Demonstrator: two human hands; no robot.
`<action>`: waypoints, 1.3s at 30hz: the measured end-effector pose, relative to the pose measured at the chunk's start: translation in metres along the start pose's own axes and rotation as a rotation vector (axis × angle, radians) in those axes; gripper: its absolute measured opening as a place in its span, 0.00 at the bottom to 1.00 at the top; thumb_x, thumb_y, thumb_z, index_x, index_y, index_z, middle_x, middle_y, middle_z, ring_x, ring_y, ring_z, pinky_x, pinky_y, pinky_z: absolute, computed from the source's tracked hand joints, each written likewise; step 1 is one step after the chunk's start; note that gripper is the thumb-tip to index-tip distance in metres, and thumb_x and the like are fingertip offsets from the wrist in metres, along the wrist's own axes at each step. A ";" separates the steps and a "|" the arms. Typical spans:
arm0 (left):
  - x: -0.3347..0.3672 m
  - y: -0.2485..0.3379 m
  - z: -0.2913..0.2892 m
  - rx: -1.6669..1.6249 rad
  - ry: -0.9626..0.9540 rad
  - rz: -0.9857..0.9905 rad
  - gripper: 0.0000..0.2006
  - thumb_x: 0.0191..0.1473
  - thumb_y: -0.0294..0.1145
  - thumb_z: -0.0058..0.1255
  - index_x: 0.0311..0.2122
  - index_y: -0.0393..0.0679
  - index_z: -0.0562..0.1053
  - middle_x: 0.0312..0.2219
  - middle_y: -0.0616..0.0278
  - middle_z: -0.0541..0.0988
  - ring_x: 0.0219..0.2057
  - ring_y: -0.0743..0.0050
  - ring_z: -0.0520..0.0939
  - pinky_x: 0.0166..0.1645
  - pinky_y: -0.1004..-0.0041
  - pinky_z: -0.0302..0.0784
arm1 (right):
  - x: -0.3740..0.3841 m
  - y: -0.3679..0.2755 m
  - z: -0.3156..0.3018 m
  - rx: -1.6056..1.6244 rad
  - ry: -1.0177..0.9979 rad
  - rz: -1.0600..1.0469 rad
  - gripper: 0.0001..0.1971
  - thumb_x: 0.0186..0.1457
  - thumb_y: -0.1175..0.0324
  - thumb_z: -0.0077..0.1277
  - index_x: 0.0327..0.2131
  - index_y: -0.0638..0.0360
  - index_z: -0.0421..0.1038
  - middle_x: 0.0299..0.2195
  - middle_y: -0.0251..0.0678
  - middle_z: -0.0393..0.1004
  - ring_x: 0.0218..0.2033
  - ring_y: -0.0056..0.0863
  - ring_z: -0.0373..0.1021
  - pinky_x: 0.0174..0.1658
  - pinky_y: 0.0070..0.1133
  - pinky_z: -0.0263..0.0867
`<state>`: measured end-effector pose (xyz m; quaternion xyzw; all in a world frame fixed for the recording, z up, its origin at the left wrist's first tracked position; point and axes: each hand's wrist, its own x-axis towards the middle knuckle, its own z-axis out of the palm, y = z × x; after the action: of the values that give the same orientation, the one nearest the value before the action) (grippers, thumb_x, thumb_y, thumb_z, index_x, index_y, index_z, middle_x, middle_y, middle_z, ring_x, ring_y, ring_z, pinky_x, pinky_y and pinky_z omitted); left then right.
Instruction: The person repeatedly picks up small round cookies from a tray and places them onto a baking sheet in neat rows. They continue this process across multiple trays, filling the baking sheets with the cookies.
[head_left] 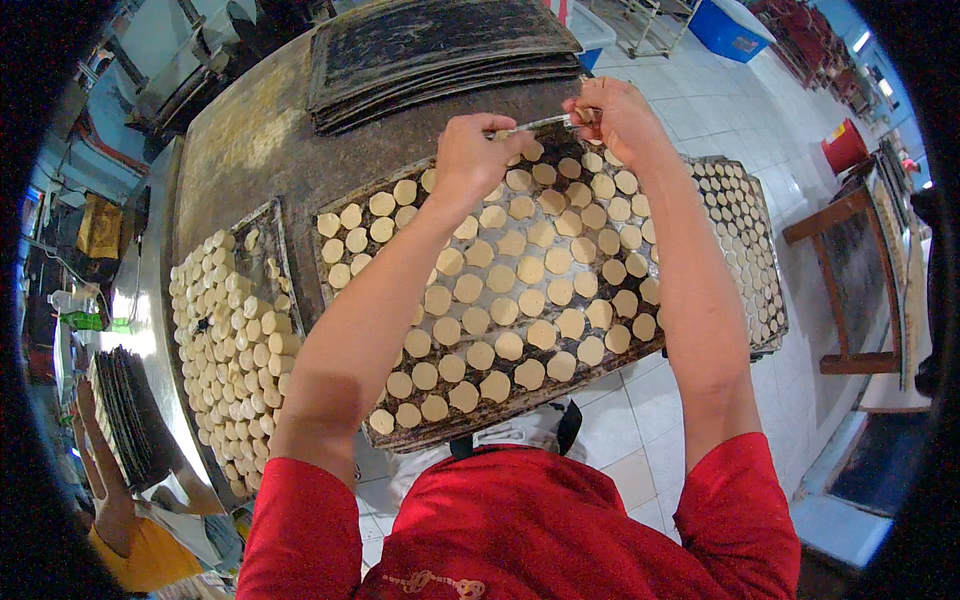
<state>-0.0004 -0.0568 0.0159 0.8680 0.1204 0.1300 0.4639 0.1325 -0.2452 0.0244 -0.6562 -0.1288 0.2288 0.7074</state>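
Note:
My left hand [468, 160] and my right hand [614, 116] are closed above the far edge of a dark baking tray [322, 283]. A thin grey strip [545, 124] runs between them, one end at my left fingertips and the other inside my right fingers. Its exact kind is too small to tell. Rows of flat, round, pale dough pieces [530, 268] cover the tray below my forearms. Left of it, a heap of thick dough rounds [225, 340] is packed close together on another dark tray [283, 235].
Stacked dark trays [440, 55] lie on the worn table [240, 140] at the back. More dough discs fill a tray [740, 240] on the right. A wooden frame [840, 280], red bucket [845, 147] and blue bin [732, 30] stand beyond. Another person's arm [95, 440] shows at lower left.

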 end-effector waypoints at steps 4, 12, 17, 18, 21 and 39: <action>-0.001 -0.012 -0.010 -0.293 -0.030 -0.048 0.17 0.54 0.28 0.60 0.49 0.35 0.80 0.32 0.58 0.84 0.33 0.78 0.83 0.37 0.74 0.77 | -0.003 0.006 -0.002 -0.557 0.020 -0.135 0.12 0.59 0.62 0.61 0.37 0.62 0.78 0.30 0.31 0.75 0.26 0.17 0.66 0.25 0.19 0.60; -0.010 -0.026 -0.008 -0.681 -0.034 -0.161 0.20 0.53 0.21 0.61 0.51 0.26 0.72 0.38 0.57 0.80 0.37 0.74 0.84 0.41 0.77 0.81 | -0.009 0.009 0.041 -0.579 -0.257 -0.095 0.11 0.59 0.62 0.62 0.38 0.59 0.81 0.26 0.25 0.73 0.24 0.14 0.63 0.24 0.18 0.58; -0.010 -0.024 -0.001 -0.618 0.004 -0.178 0.15 0.52 0.23 0.65 0.42 0.28 0.75 0.36 0.55 0.82 0.35 0.76 0.84 0.40 0.78 0.81 | -0.007 0.005 0.037 -0.759 -0.234 -0.220 0.12 0.59 0.60 0.63 0.38 0.59 0.81 0.27 0.26 0.75 0.25 0.15 0.64 0.24 0.18 0.60; -0.010 -0.023 0.001 -0.558 0.008 -0.143 0.13 0.52 0.23 0.65 0.41 0.29 0.75 0.35 0.55 0.82 0.35 0.76 0.84 0.39 0.78 0.81 | -0.008 0.006 0.035 -0.725 -0.261 -0.194 0.12 0.59 0.60 0.62 0.38 0.59 0.81 0.27 0.26 0.74 0.25 0.15 0.64 0.24 0.18 0.60; -0.014 -0.025 0.001 -0.460 0.025 -0.089 0.09 0.54 0.24 0.64 0.36 0.31 0.77 0.35 0.55 0.82 0.33 0.76 0.84 0.38 0.78 0.82 | -0.011 0.004 0.041 -0.667 -0.337 -0.145 0.12 0.59 0.60 0.62 0.38 0.59 0.81 0.28 0.26 0.74 0.25 0.15 0.63 0.24 0.19 0.61; -0.003 -0.023 0.022 -0.599 -0.008 -0.064 0.06 0.57 0.27 0.62 0.31 0.35 0.79 0.38 0.57 0.83 0.33 0.76 0.83 0.41 0.77 0.82 | -0.010 -0.009 0.021 -0.732 -0.325 -0.186 0.14 0.57 0.58 0.62 0.35 0.62 0.83 0.26 0.32 0.80 0.25 0.19 0.67 0.31 0.25 0.66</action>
<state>0.0025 -0.0626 -0.0156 0.6886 0.1020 0.1417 0.7038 0.1151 -0.2318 0.0371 -0.8053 -0.3706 0.2037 0.4155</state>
